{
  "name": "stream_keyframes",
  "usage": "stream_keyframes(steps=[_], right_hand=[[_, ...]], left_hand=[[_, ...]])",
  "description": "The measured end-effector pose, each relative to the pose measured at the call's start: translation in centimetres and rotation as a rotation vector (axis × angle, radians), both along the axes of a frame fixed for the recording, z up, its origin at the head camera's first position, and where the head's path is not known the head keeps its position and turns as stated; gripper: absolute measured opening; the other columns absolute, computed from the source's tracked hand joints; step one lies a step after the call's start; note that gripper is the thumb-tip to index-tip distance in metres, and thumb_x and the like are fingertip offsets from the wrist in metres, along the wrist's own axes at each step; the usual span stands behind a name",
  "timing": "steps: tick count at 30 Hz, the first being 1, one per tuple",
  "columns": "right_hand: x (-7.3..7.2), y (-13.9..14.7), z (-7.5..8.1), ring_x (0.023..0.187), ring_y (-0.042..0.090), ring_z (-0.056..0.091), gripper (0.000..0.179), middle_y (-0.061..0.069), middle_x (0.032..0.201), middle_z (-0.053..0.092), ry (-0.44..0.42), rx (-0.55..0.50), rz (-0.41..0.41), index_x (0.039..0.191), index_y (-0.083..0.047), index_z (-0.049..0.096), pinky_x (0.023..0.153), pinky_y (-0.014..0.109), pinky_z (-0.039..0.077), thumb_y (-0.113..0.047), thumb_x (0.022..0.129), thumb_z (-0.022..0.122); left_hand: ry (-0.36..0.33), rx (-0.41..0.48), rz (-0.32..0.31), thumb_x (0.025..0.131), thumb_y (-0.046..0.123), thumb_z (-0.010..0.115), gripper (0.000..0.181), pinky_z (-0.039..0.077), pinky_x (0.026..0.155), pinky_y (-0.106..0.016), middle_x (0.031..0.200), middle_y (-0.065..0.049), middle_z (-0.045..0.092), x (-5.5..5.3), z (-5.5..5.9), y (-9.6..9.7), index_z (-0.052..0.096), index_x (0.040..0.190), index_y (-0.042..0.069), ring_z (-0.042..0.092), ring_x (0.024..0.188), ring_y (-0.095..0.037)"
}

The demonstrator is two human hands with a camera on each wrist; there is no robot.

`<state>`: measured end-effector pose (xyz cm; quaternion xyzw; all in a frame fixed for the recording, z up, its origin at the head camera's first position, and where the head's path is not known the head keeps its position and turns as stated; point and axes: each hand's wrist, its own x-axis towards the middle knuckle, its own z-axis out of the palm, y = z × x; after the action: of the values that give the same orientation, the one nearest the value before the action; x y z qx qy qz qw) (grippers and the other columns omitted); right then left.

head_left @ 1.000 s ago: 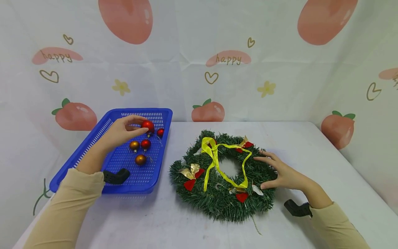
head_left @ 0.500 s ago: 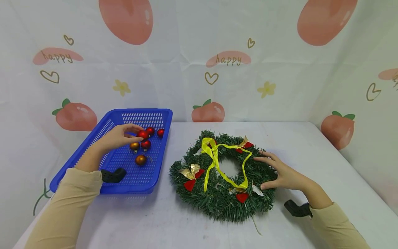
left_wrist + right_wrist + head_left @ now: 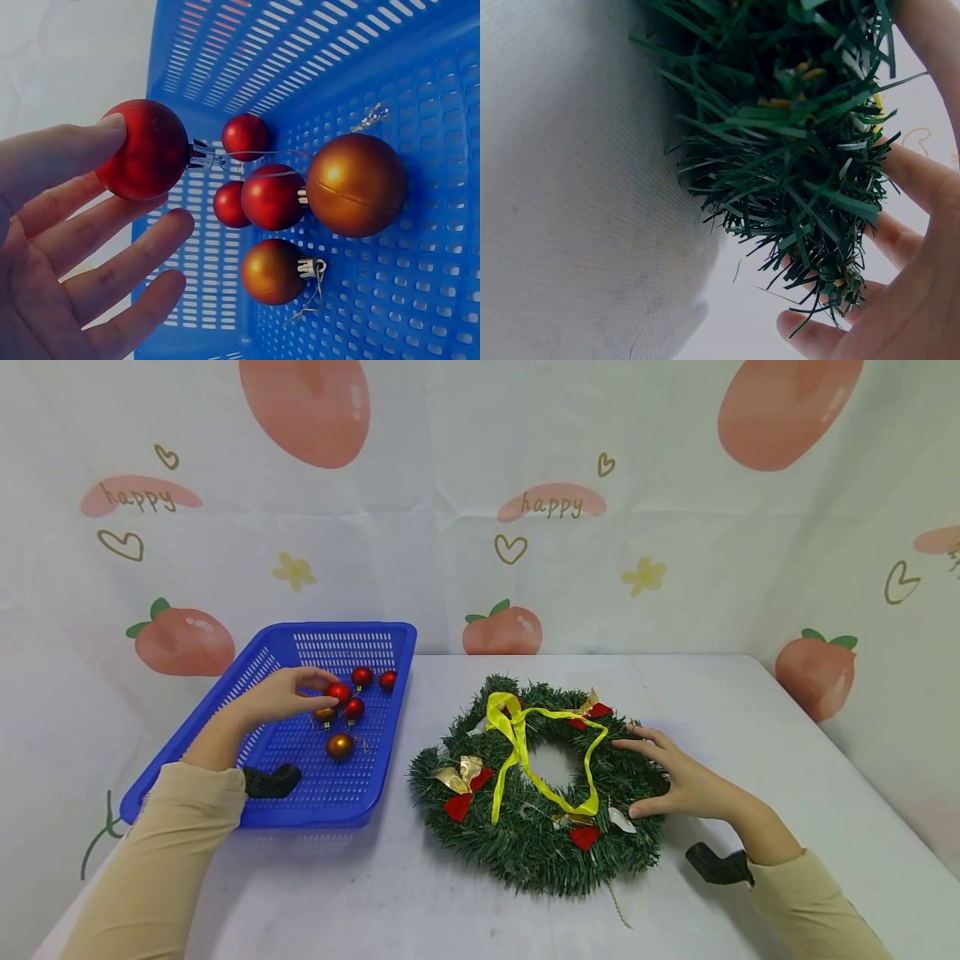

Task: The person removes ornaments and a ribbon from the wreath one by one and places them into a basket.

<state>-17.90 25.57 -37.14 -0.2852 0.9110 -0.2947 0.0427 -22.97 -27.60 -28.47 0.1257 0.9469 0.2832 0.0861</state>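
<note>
My left hand (image 3: 281, 695) pinches a red Christmas ball (image 3: 144, 150) between thumb and index finger, over the blue basket (image 3: 322, 814). The ball's silver cap and thin string show in the left wrist view, with the other fingers spread below it. In the basket lie red balls (image 3: 362, 677) and orange-gold balls (image 3: 340, 746), one partly hidden behind the held ball in the head view. My right hand (image 3: 686, 779) holds the right side of a green wreath (image 3: 525, 852), its fingers and thumb spread around the tinsel (image 3: 802, 180).
A yellow ribbon (image 3: 519, 739) lies tied across the wreath, among red and gold bows (image 3: 459, 785). The wreath rests on a white-covered table (image 3: 420, 893), right of the basket. Behind stands a printed fabric backdrop (image 3: 420, 560).
My left hand has moved down and slightly left with the red ball, uncovering another red ball behind it. The right hand and the wreath have stayed put.
</note>
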Motion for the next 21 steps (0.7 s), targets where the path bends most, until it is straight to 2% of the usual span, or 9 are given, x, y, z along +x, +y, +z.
stream_keyframes(steps=[6,13,21], right_hand=[[0.0,0.0,-0.1,0.128,0.053,0.028,0.082,0.027,0.147,0.020,0.007,-0.004,0.004,0.138,-0.010,0.041,0.087,0.070,0.037,-0.032,0.070,0.081],[0.0,0.0,-0.1,0.128,0.053,0.029,0.082,0.027,0.146,0.020,0.009,-0.006,0.010,0.138,-0.010,0.040,0.087,0.070,0.037,-0.032,0.070,0.080],[0.0,0.1,-0.2,0.128,0.053,0.028,0.081,0.027,0.146,0.020,0.015,-0.007,0.010,0.138,-0.010,0.041,0.087,0.070,0.037,-0.032,0.071,0.080]], left_hand=[[0.018,-0.028,-0.003,0.091,0.026,0.060,0.044,0.046,0.093,-0.057,0.122,-0.031,0.056,-0.2,-0.3,-0.3,0.053,0.123,-0.004,0.053,0.113,-0.045],[0.075,-0.122,0.042,0.089,0.024,0.062,0.046,0.043,0.093,-0.060,0.118,-0.033,0.058,-0.3,-0.4,-0.4,0.053,0.122,-0.008,0.050,0.112,-0.050],[0.115,-0.071,0.048,0.091,0.027,0.060,0.045,0.050,0.088,-0.052,0.117,-0.030,0.059,0.4,0.6,1.6,0.054,0.123,-0.005,0.057,0.106,-0.044]])
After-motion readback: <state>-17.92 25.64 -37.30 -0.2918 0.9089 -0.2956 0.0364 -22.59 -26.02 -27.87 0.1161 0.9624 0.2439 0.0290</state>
